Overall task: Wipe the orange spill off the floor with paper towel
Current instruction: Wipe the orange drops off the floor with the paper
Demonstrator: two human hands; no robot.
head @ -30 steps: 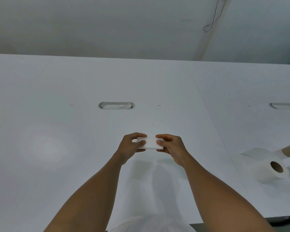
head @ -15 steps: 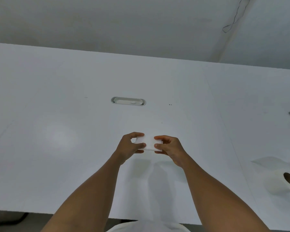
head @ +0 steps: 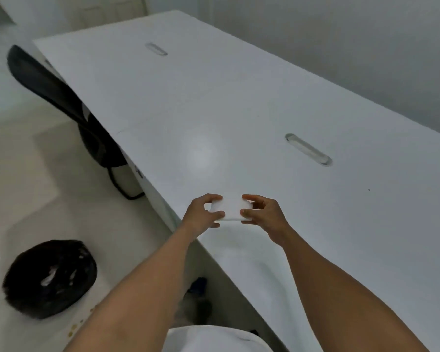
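A small folded white paper towel (head: 230,210) is held between both hands above the front edge of the white table (head: 239,110). My left hand (head: 202,214) pinches its left end and my right hand (head: 263,215) pinches its right end. A few small orange drops (head: 74,327) dot the pale floor at the lower left, just beside my left forearm, which hides any more of the spill.
A black bin with a black liner (head: 50,276) stands on the floor at lower left. A black office chair (head: 69,102) is pushed against the table's left side. Two cable slots (head: 308,149) are set in the tabletop. A dark shoe (head: 197,288) shows under the table edge.
The view has swung left and down, so the floor, bin and chair now show and the paper roll at the right is out of sight. Both hands still hold the folded towel.
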